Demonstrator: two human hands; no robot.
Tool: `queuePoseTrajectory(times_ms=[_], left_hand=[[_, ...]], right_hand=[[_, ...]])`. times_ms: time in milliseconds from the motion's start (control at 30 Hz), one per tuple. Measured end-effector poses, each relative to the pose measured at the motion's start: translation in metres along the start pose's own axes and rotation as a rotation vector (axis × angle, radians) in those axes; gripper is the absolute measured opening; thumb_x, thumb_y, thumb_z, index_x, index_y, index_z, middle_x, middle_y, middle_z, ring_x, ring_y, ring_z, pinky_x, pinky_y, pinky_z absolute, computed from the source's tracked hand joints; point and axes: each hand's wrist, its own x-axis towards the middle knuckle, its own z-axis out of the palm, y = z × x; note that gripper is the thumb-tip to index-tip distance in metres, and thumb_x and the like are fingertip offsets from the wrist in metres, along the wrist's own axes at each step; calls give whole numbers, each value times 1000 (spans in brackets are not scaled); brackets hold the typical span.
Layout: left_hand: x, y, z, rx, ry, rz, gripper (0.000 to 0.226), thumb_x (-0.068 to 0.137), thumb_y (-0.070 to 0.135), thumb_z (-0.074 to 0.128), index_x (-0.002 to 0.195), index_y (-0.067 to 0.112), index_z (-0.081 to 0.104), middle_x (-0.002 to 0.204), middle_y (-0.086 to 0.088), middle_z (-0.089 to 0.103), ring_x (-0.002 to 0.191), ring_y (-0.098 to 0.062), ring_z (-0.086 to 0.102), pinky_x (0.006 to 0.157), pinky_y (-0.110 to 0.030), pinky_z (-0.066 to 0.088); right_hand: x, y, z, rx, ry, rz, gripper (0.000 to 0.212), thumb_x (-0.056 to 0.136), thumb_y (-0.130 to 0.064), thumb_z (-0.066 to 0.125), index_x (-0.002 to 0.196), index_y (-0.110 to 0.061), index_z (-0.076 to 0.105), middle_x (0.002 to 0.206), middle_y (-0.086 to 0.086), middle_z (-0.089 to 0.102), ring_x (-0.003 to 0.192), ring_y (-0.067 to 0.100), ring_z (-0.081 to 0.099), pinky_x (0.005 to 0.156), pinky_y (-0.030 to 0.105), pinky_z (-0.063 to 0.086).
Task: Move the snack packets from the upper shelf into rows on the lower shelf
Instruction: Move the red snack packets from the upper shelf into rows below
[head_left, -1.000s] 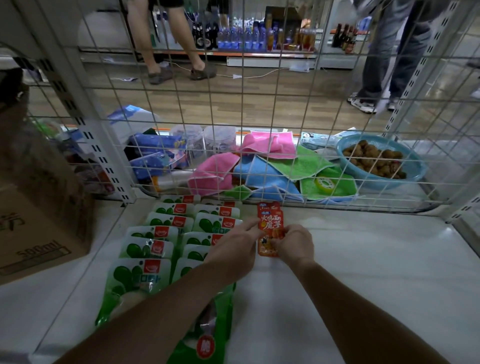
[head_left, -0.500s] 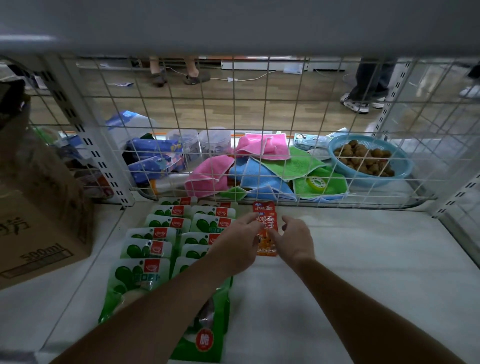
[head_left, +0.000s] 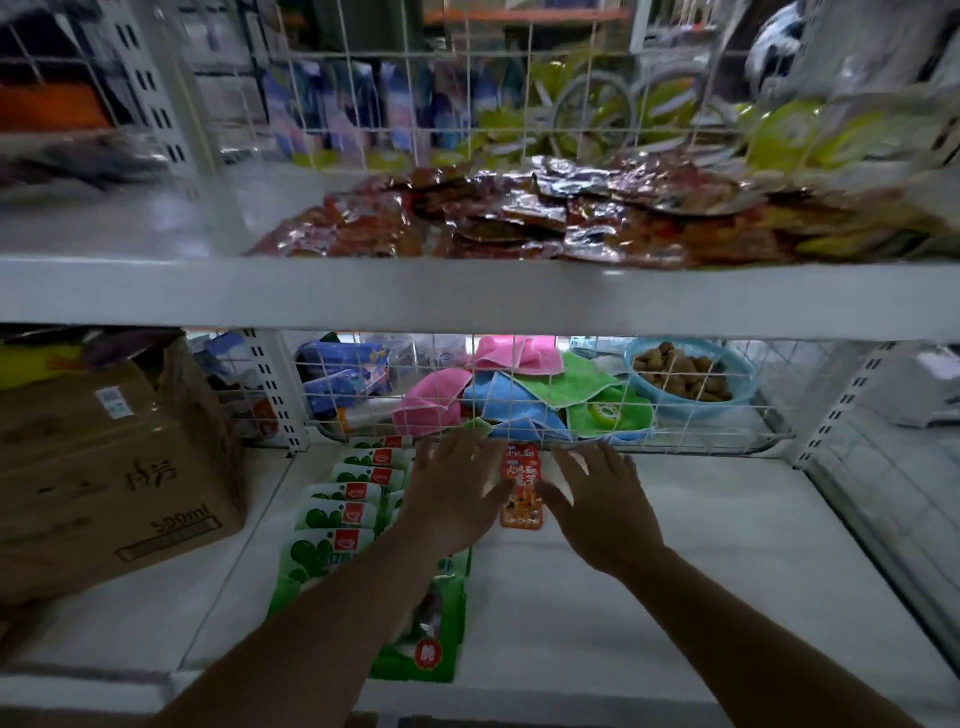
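Both hands are low on the lower shelf (head_left: 675, 571), near the back. The left hand (head_left: 457, 493) is flat with fingers spread and holds nothing. It sits just left of the orange packet (head_left: 522, 488) and partly covers the green packets (head_left: 337, 514).

The right hand (head_left: 597, 504) is also spread and holds nothing. It is just right of the orange packet, thumb at its edge. Whether they actually touch is unclear because of motion blur.

The orange packet lies flat between the two hands, long side running front to back, top end close to the wire grid (head_left: 675, 415). The green packets lie in overlapping rows to its left.

The upper shelf (head_left: 467, 296) carries a loose pile of packets (head_left: 519, 218), red-brown and shiny, centre to right.

A cardboard box (head_left: 104, 467) is on the far left, at lower-shelf level. Behind the grid are cloths (head_left: 519, 384) in pink, blue and green, and a blue basket (head_left: 691, 374) with brown lumps in it.
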Motion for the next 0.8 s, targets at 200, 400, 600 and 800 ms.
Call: queuePoseTrajectory(times_ms=[200, 400, 600, 800], left_hand=[[-43, 17, -41, 82, 21, -3, 62, 95, 69, 28, 150, 39, 24, 164, 2, 20, 151, -27, 15, 122, -55, 4], [-87, 43, -97, 65, 91, 17, 67, 94, 72, 22, 153, 41, 23, 166, 4, 14, 153, -24, 9, 122, -56, 4], [-120, 58, -153, 69, 183, 81, 71, 89, 74, 20, 148, 39, 36, 163, 8, 24, 151, -21, 18, 122, -52, 10], [-145, 77, -209, 99, 200, 81, 77, 85, 75, 14, 153, 39, 27, 164, 7, 22, 150, -23, 18, 122, -52, 10]], right_hand=[[-45, -18, -60, -42, -76, -32, 69, 97, -69, 16, 157, -35, 11, 167, 1, 12, 154, 26, -3, 124, 48, 1], [-85, -51, -128, -50, -42, -50, 78, 90, -72, 2, 159, -34, 8, 166, 3, 13, 154, 26, 1, 124, 49, 2], [-118, -75, -179, 22, 71, -69, 101, 74, -79, -12, 157, -32, 21, 162, 4, 27, 152, 31, 15, 123, 49, 11], [-146, -98, -247, 30, 124, -98, 103, 71, -76, -11, 157, -29, 20, 163, 1, 26, 150, 27, 18, 122, 42, 12]])
